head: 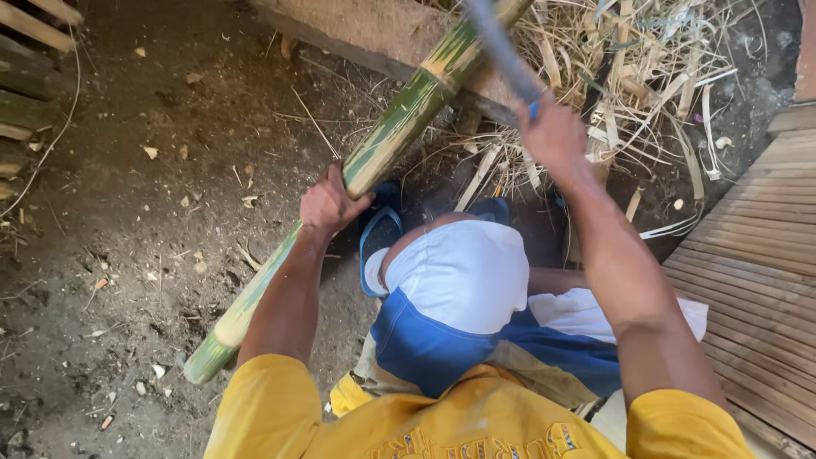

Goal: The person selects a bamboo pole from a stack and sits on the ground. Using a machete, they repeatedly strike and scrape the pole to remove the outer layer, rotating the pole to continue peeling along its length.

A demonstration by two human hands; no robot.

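A long green bamboo pole (399, 127) runs diagonally from the lower left of the dirt floor up to a log at the top. My left hand (330, 204) grips the pole near its middle from below. My right hand (552, 134) is raised above the pole and closed on the blue handle of a blade (503, 51), which is blurred and points up and to the left over the pole's upper part. My knee in blue and white shorts sits between both arms.
A thick log (374, 38) lies across the top under the pole. Dry bamboo strips and shavings (646, 76) pile up at the upper right. A mat of split bamboo slats (756, 263) lies on the right. A blue sandal (378, 234) shows beside my knee.
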